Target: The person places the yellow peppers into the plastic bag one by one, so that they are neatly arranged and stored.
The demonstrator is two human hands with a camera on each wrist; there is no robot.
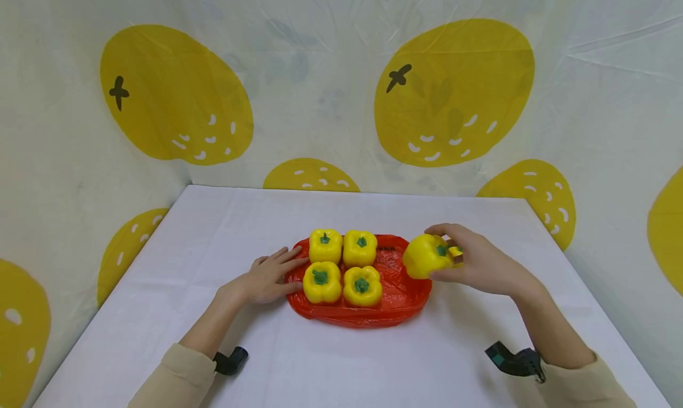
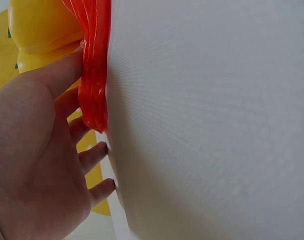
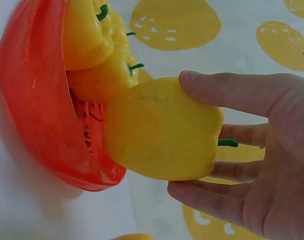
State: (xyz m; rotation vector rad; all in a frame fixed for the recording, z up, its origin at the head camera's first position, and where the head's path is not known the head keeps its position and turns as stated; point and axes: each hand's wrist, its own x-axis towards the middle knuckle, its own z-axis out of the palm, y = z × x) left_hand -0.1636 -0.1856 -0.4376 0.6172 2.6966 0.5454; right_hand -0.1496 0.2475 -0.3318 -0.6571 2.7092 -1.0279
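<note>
A red plastic bag [image 1: 397, 298] lies spread wide on the table, with several yellow bell peppers [image 1: 361, 286] grouped at its left, green stems facing up. My right hand [image 1: 477, 263] grips another yellow bell pepper [image 3: 162, 130] between thumb and fingers, tilted with its green stem toward the palm. That pepper is over the bag's right end, and its lower side appears apart from the bag in the right wrist view. Against the bag's left edge rests my left hand [image 1: 267, 277], fingers spread and fairly straight, its thumb [image 2: 64, 75] touching the red plastic.
A white-covered table [image 1: 341, 366] carries everything. Behind and beside it hangs a pale curtain [image 1: 320, 70] printed with large yellow fruit. Dark wrist cameras [image 1: 232, 360] are strapped to both forearms. Dark print marks the bag's inner surface.
</note>
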